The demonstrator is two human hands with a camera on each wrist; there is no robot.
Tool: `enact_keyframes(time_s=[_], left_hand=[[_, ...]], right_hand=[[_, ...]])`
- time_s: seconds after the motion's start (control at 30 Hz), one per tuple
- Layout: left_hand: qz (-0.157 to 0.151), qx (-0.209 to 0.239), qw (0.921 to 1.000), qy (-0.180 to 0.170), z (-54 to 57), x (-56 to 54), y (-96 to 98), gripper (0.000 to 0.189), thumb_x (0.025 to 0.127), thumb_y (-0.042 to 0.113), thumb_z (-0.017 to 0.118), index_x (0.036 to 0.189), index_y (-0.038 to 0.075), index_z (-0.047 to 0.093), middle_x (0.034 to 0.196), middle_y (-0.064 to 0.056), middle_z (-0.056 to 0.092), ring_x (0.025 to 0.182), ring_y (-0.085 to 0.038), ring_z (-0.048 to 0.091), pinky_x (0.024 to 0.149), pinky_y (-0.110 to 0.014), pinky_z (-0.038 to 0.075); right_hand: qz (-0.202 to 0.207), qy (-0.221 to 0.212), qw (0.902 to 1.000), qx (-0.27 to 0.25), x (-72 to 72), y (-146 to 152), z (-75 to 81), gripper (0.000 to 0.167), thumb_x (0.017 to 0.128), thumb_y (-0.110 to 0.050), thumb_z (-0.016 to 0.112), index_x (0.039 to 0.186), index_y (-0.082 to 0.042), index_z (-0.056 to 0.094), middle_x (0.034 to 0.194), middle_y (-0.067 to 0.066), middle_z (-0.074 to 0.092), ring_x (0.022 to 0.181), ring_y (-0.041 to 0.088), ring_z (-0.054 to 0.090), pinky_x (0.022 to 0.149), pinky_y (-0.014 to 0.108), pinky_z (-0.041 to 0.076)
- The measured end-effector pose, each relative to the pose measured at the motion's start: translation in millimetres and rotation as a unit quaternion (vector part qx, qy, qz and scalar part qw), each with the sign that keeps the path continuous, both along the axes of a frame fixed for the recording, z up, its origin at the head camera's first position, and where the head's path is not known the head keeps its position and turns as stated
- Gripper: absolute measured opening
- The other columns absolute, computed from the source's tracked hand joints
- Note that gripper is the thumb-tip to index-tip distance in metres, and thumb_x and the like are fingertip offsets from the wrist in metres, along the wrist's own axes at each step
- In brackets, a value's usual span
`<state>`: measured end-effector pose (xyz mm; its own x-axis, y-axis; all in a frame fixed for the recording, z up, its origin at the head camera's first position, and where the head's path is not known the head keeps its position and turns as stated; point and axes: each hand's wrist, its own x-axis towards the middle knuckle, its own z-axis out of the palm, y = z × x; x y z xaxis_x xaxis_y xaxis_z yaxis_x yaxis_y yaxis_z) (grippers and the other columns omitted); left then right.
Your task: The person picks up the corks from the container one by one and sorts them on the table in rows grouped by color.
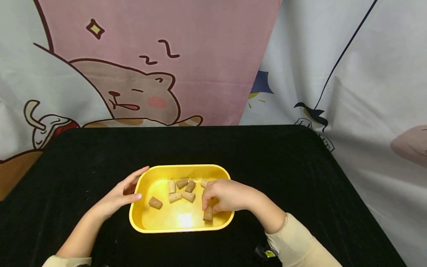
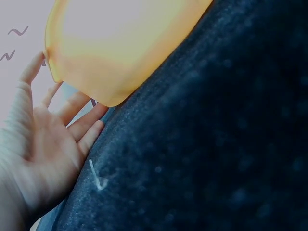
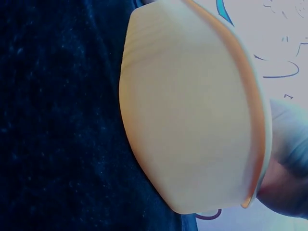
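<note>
A shallow yellow plastic tray holds several corks, some pale and some darker brown. Inside its right end, my right hand reaches down, fingers bent, and pinches a brown cork by its top. Another pale cork is partly hidden behind that hand. At the tray's left end, my left hand rests against the rim with the thumb near its edge and the fingers spread along the outer side. In the left wrist view, the left fingers look fairly straight against the tray. The tray's wall hides most of the right hand in the right wrist view.
A cluster of corks lies near the tray's middle, and a lone brown cork sits toward its left end. Beneath is a table covered in black cloth. A printed curtain hangs behind the table.
</note>
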<state>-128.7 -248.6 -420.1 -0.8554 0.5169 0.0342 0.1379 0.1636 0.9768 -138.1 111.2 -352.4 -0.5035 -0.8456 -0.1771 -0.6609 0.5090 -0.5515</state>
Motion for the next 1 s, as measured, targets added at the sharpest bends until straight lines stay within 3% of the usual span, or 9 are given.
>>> enact_keyframes(time_s=[0.13, 0.47, 1.0], left_hand=[[0.004, -0.007, 1.0000, -0.005, -0.7, -0.9, 0.5, 0.065, 0.093, 0.009, 0.053, 0.151, 0.008, 0.022, 0.143, -0.029, 0.036, 0.115, -0.019, 0.053, 0.087, -0.035, 0.048], [0.003, -0.008, 0.9999, -0.009, -0.4, -0.6, -0.2, 0.065, 0.093, 0.008, 0.052, 0.151, 0.008, 0.021, 0.143, -0.029, 0.034, 0.116, -0.018, 0.053, 0.088, -0.035, 0.047], [0.008, -0.012, 0.9999, -0.007, -0.9, -0.1, 0.4, 0.065, 0.093, 0.008, 0.053, 0.150, 0.007, 0.022, 0.144, -0.029, 0.035, 0.114, -0.018, 0.054, 0.087, -0.033, 0.048]], right_hand=[[-0.010, 0.003, 0.9992, -0.038, 0.1, 5.2, -1.1, 0.023, 0.078, -0.005, 0.075, 0.087, -0.025, 0.070, 0.094, -0.020, 0.061, 0.098, 0.001, 0.054, 0.095, 0.028, 0.041], [-0.050, 0.024, 0.9884, -0.141, 5.0, 18.7, 3.8, 0.022, 0.079, -0.003, 0.074, 0.092, -0.021, 0.072, 0.098, -0.017, 0.064, 0.096, 0.004, 0.055, 0.085, 0.027, 0.046], [-0.131, 0.068, 0.9647, -0.218, 15.1, 35.5, 11.8, 0.022, 0.078, -0.009, 0.078, 0.096, -0.021, 0.073, 0.100, -0.014, 0.065, 0.092, 0.008, 0.056, 0.073, 0.034, 0.052]])
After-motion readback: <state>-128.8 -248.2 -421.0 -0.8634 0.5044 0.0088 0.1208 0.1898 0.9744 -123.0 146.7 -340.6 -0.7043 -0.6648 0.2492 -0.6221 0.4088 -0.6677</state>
